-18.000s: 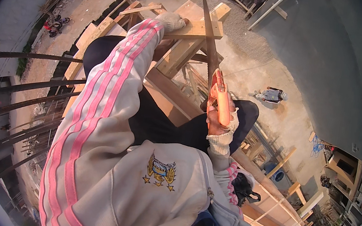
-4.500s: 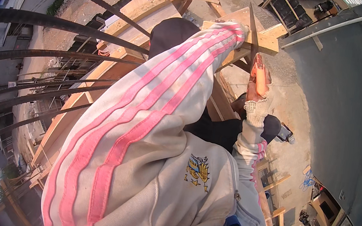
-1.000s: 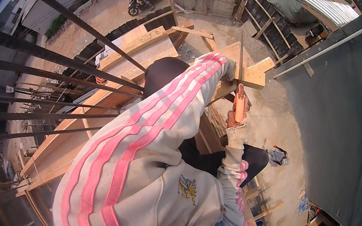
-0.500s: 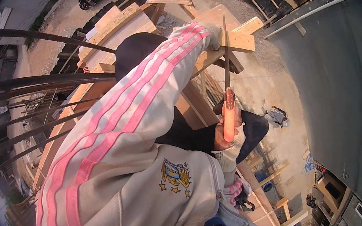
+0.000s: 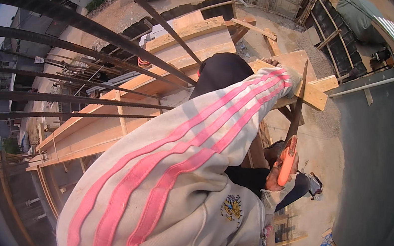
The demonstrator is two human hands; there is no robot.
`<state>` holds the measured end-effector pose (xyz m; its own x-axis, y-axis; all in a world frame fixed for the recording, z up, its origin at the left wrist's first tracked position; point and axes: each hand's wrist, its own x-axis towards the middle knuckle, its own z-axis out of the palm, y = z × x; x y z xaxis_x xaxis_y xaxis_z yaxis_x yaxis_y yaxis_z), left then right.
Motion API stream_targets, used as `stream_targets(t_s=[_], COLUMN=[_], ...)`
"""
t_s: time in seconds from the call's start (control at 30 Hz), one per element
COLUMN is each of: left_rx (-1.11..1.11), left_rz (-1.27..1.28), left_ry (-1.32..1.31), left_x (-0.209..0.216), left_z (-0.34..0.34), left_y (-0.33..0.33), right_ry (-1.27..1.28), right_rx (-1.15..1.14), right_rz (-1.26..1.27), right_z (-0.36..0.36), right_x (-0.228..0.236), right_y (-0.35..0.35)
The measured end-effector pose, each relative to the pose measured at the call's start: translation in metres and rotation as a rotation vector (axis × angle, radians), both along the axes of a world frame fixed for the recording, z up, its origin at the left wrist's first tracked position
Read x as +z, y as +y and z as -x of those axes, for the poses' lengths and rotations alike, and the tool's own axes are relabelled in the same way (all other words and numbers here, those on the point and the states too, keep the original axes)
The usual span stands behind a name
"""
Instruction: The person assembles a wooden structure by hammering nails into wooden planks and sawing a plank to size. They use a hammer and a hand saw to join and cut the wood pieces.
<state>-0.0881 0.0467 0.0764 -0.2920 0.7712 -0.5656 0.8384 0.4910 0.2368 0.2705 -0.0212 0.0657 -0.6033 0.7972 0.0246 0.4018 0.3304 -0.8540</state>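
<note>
My right hand (image 5: 278, 174) is closed around the orange handle of a handsaw (image 5: 298, 107). Its long blade points away from me, across a light wooden plank (image 5: 314, 97). At the plank's near-left side, my left hand (image 5: 271, 62) grips the wood, a little left of the blade. The striped sleeve and a fuzzy pale cuff hide most of that hand; only some fingers show. Beyond it lies a wider flat board (image 5: 291, 61). I cannot make out how deep the blade sits in the plank.
Several dark ribbed steel bars (image 5: 94, 28) stick out on the left, close to my arm. Wooden formwork (image 5: 99, 134) runs beneath them. A grey wall (image 5: 379, 148) stands on the right. Far below, a person (image 5: 315, 186) is on the ground, beyond my right knee.
My view has swung left, so hands, saw and plank appear farther right and more steel bars show. The right hand still grips the saw; the left stays at the plank.
</note>
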Motion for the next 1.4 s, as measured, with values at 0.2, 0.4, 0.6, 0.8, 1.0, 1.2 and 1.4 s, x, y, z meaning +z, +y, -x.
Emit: stream_targets(t_s=[0.2, 0.4, 0.6, 0.8, 1.0, 1.2, 1.4], left_rx=[0.026, 0.007, 0.033, 0.034, 0.062, 0.075, -0.013], left_rz=[-0.017, -0.089, -0.094, -0.026, -0.106, -0.286, -0.217], left_ry=[0.044, 0.102, 0.135, 0.146, 0.222, 0.35, 0.175], left_x=[-0.005, -0.025, 0.003, 0.011, 0.013, 0.008, 0.009], left_z=[-0.007, -0.003, -0.02, -0.022, -0.032, -0.042, -0.026], left_y=[-0.01, 0.006, 0.0, -0.004, -0.008, -0.009, 0.004], right_ry=[0.195, 0.164, 0.308, 0.059, 0.156, 0.281, 0.208], right_rx=[0.127, -0.044, 0.04, 0.034, 0.008, 0.046, 0.028], right_rz=[0.034, 0.154, -0.242, -0.131, 0.057, -0.096, 0.021], right_z=[0.086, -0.075, 0.112, -0.042, 0.043, 0.087, 0.066], right_x=[0.014, -0.005, 0.036, 0.025, 0.047, 0.005, -0.021], right_y=[0.031, -0.055, 0.041, -0.054, -0.01, 0.051, 0.053])
